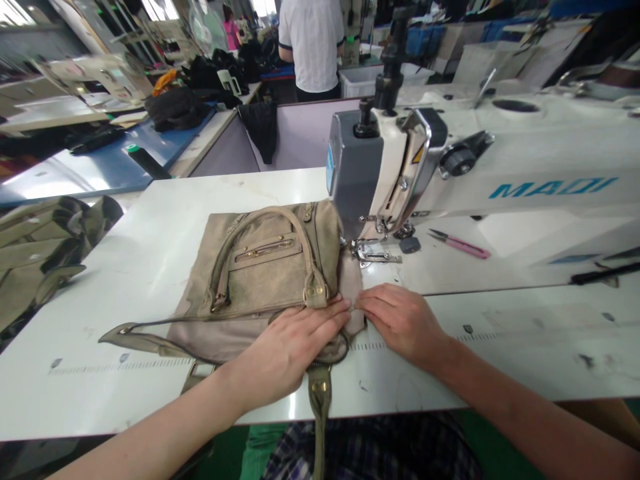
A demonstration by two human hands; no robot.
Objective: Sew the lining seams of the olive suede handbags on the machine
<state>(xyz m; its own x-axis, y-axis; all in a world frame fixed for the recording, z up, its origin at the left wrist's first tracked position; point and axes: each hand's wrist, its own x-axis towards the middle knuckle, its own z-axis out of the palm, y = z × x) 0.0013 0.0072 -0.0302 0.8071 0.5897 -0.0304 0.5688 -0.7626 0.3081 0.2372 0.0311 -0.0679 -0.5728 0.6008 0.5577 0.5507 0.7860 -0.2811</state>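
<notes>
**Two hands on one bag, left of the machine**

Reaching in over the near edge of the worktop with both forearms, angled inward from either side. Resting the left hand palm down on the bag, fingers nearly straight, close together and pointing right; spread flat, with nothing clasped. Bending the right hand at the knuckles, fingers bunched, tips down on the pale cloth at the bag's right side, almost meeting the left fingertips. Cannot tell, with the thumb largely hidden, about any pinch of cloth there.

Counting one bag, lying near the middle of the near edge, just left of the presser foot. Counting two handles on it: one arched over the upper face, one hanging past the near edge. Counting also one short zip on that face.

Counting one machine, extending in from the right, and one pair of snips beneath its arm. Seeing one spool just beyond the far left corner, and khaki pieces off the left edge, too overlapped to count. Noting two people beyond the far edge, one in white, one in pink.
</notes>
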